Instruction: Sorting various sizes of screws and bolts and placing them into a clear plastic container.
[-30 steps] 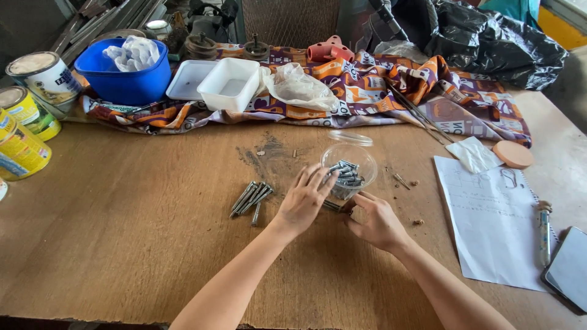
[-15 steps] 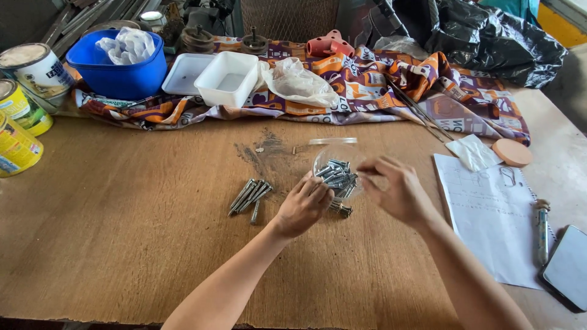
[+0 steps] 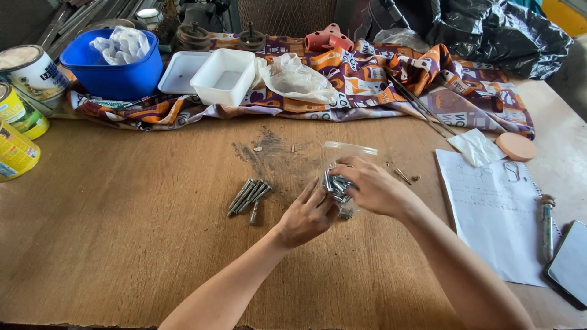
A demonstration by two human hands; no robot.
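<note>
Screws in a clear plastic tub (image 3: 342, 177) sit near the middle of the wooden surface (image 3: 122, 244), the tub tipped on its side with its round rim facing far, likely so its contents can be reached from the near side. The right hand (image 3: 374, 188) is curled over the tub, fingers closed around a bunch of loose screws (image 3: 336, 184) at its mouth. The left hand (image 3: 310, 215) lies just beside it on the left, fingers half bent and touching the same bunch; whether it grips any of them I cannot tell. A small row of screws (image 3: 249, 195) lies to the left, well lined up side by side, which reads as a sorted pile kept apart from the tub. Dark dust (image 3: 269, 150) marks the surface just beyond. Far back a patterned cloth (image 3: 379, 73) carries a blue bowl (image 3: 113, 70), two white trays (image 3: 223, 76) and a crumpled plastic bag (image 3: 293, 79). Paint tins (image 3: 24, 91) stand at far left. On the right lie a sheet of paper (image 3: 495, 208), a pen (image 3: 546, 223) and a phone (image 3: 572, 263)
</note>
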